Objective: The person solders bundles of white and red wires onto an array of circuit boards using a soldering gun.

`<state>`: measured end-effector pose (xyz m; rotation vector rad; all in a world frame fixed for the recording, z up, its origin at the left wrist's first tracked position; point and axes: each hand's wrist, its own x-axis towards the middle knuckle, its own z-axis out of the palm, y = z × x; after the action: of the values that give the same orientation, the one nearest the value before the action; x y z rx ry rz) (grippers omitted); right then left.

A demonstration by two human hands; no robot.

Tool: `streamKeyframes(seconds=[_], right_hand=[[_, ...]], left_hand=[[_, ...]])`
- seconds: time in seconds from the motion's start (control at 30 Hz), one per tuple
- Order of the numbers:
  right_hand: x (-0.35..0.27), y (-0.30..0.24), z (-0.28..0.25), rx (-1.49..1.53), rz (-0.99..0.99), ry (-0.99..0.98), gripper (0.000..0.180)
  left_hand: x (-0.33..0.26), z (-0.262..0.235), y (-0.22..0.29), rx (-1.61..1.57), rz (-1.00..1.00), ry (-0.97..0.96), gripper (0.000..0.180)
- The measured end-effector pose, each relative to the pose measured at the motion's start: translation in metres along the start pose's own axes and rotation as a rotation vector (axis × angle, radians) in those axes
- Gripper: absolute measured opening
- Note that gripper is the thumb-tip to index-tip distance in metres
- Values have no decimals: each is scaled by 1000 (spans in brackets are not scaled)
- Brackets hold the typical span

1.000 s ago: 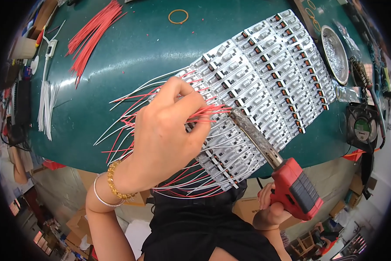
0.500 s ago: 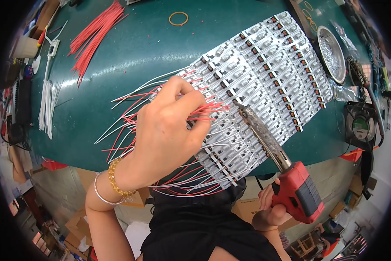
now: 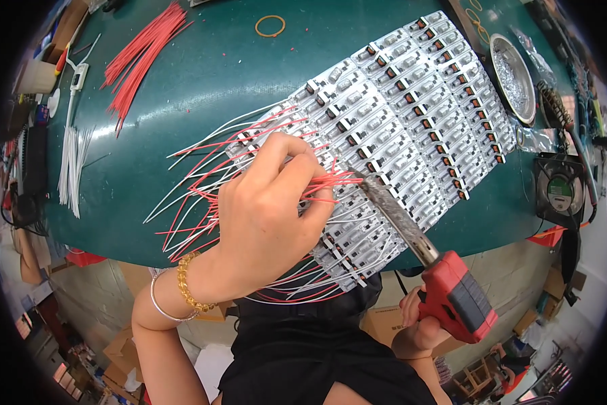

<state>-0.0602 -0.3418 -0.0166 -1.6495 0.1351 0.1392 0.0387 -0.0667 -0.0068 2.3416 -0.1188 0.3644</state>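
Observation:
My left hand [image 3: 266, 202] is closed around a bunch of red wires [image 3: 330, 181], their ends pointing right over a large panel of circuit boards [image 3: 384, 101]. At those ends sits the tip of a soldering gun [image 3: 452, 287] with a red and black handle and a sooty metal barrel. My right hand [image 3: 421, 320] grips this gun by its handle, below the table edge. Red and white wires [image 3: 195, 165] stick out leftward from the panel's left side, some passing behind my left hand. Whether the tip touches a wire or a board is hard to make out.
On the green table [image 3: 209, 74] lie a bundle of red wires [image 3: 141, 54], a bundle of white wires [image 3: 74, 169] and a rubber band [image 3: 269, 26]. A metal bowl [image 3: 513, 77] of small silvery pieces and a black fan [image 3: 560, 189] are at the right.
My left hand has moved slightly right and down with the red wires. The soldering gun has shifted slightly left, so its tip now meets the wire ends. The panel has shifted slightly.

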Motion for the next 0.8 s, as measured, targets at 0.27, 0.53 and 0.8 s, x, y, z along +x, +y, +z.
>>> streamKeyframes(seconds=[0.27, 0.53, 0.8], right_hand=[[-23, 25, -28, -328, -113, 21, 17], [-5, 5, -16, -93, -114, -128, 39], [-4, 7, -6, -319, -108, -13, 55]], left_hand=[[-1, 0, -1, 3, 25, 20, 15], [-2, 3, -1, 14, 32, 31, 16], [-3, 3, 0, 27, 24, 26, 16]])
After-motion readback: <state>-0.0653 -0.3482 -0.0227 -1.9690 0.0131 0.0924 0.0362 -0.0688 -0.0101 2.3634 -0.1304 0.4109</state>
